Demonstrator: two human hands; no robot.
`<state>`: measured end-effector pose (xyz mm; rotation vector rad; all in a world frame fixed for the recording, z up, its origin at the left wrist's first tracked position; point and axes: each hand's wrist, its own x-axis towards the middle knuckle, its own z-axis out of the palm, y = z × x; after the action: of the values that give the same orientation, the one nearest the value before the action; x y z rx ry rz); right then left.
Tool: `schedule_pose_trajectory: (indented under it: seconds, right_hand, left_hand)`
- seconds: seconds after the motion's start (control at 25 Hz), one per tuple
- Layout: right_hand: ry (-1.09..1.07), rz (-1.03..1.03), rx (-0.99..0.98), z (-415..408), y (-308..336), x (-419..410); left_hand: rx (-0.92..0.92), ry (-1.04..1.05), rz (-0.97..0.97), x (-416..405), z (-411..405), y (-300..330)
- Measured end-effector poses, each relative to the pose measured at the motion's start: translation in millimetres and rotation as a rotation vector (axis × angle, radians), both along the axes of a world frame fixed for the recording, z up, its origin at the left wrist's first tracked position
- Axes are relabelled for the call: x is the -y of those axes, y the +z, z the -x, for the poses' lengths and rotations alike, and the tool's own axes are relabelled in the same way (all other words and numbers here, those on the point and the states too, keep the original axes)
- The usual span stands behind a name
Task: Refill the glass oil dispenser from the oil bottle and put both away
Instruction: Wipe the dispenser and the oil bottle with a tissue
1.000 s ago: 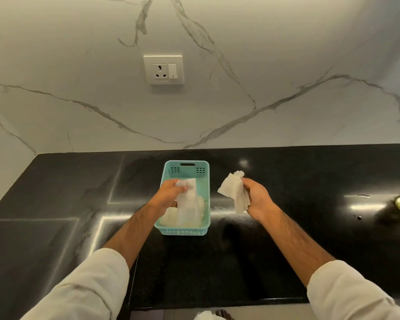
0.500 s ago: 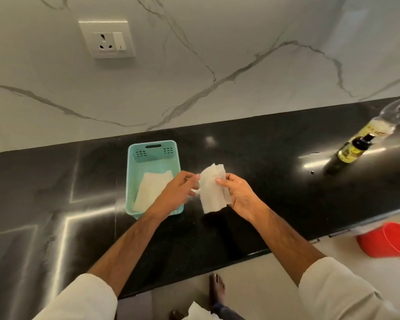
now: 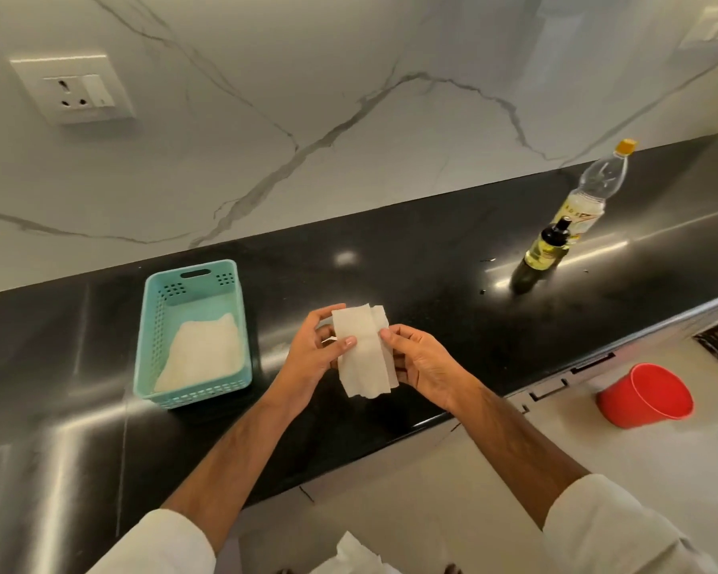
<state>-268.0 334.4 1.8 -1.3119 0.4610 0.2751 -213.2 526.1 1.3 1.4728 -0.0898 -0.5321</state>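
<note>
Both hands hold one folded paper tissue (image 3: 363,352) above the black worktop (image 3: 432,283), near its front edge. The left hand (image 3: 314,354) pinches the tissue's left edge between thumb and fingers (image 3: 346,343); the right hand (image 3: 421,362) grips the right edge, thumb on the front face and the other fingers behind the sheet. This two-sided hold keeps the tissue flat and taut, which suits folding or unfolding it into a wiping pad; that purpose is a judgement, probably linked to cleaning oil off a vessel or the worktop. A teal basket (image 3: 152,325) stands on the worktop just left of the left hand and contains more white tissue (image 3: 202,356), placing the supply within easy reach. The glass oil dispenser (image 3: 541,254), with a dark top and yellow oil inside, stands upright on the worktop well to the right of both hands. The plastic oil bottle (image 3: 589,196), orange cap fitted, stands upright directly behind it, close enough that contact cannot be determined. Neither hand touches either vessel. A red bucket (image 3: 645,397) sits on the floor below the worktop.
</note>
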Motion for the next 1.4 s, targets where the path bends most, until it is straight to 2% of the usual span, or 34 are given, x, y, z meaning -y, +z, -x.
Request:
schedule_pose_trajectory:
  seconds: [0.12,0.2,0.24,0.32,0.4,0.48,0.68,0.84,1.08,1.28,1.4]
  right_hand:
    - [-0.019,0.021,0.049,22.3,-0.8,59.1]
    - [-0.047,0.114,0.093,40.8,-1.0,108.0]
    - [-0.061,0.174,0.119,49.3,-1.0,130.1]
    - [-0.098,0.232,0.154,62.7,-1.0,168.3]
    - [-0.133,0.185,0.157,77.0,-1.7,208.3]
    - [-0.15,0.133,0.163,86.8,-3.3,239.2]
    - [-0.18,0.011,0.188,96.4,-5.9,291.5]
    - [-0.34,-0.067,0.176,85.1,-9.7,333.9]
    - [-0.656,-0.178,0.016,50.7,-4.5,413.9]
    - [-0.71,-0.094,-0.056,11.9,-12.6,443.8]
    - [-0.613,-0.088,-0.124,-9.6,-20.7,463.1]
  left_hand:
    - [0.115,0.093,-0.215,63.8,19.2,3.1]
    - [0.279,0.165,-0.408,119.0,38.2,2.3]
    - [0.329,0.164,-0.426,144.4,48.6,0.4]
    - [0.26,0.074,-0.303,190.6,67.7,0.9]
    - [0.123,-0.013,-0.172,239.4,83.7,3.7]
    - [0.07,-0.033,-0.096,276.7,94.1,6.8]
    - [0.064,-0.023,-0.076,336.5,91.2,2.9]
    - [-0.005,-0.012,-0.127,374.4,63.2,-10.3]
    - [-0.284,-0.015,0.043,415.1,1.7,-15.5]
    - [-0.305,0.037,0.076,439.7,-36.4,-23.5]
    - [-0.332,0.06,0.058,452.3,-44.4,-31.4]
